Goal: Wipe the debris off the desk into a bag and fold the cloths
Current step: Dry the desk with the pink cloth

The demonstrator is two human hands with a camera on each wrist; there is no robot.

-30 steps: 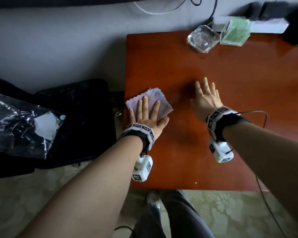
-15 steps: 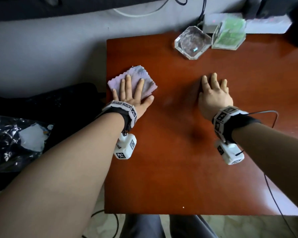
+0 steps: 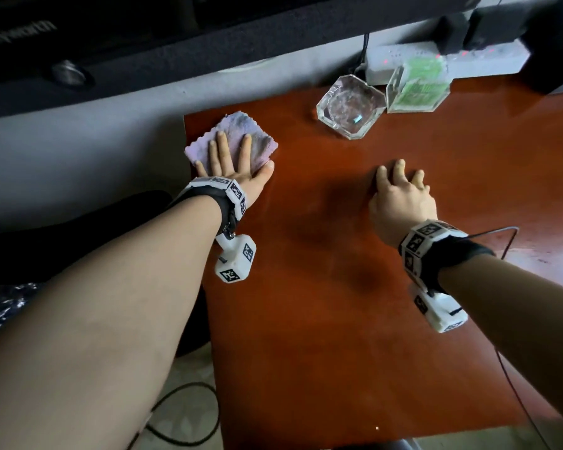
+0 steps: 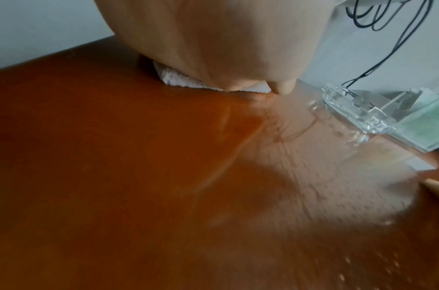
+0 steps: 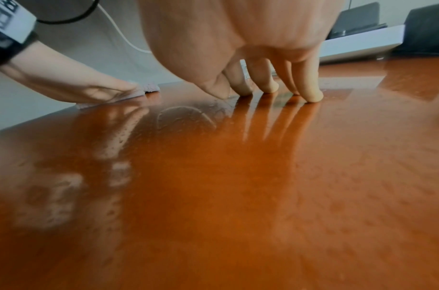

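A pale purple cloth (image 3: 257, 142) lies flat at the far left corner of the reddish-brown desk (image 3: 322, 319). My left hand (image 3: 229, 157) presses on the cloth with straight, spread fingers; in the left wrist view only the cloth's white edge (image 4: 178, 80) shows under the palm. My right hand (image 3: 400, 190) rests on the bare desk in the middle, fingertips (image 5: 313, 97) touching the wood, holding nothing. In the right wrist view the left hand (image 5: 94, 88) and cloth (image 5: 151, 87) appear at the left. A black plastic bag (image 3: 0, 303) is just visible at the left edge, below the desk.
A clear glass ashtray (image 3: 351, 107) and a clear box with green contents (image 3: 416, 89) stand at the desk's back edge, before a white power strip (image 3: 442, 56). A tiny white speck (image 3: 376, 428) lies near the front edge. Cables run on the floor at the left.
My left hand has slid the cloth away from me along the left edge to the desk's far left corner. The right hand's fingers have arched up onto their tips.
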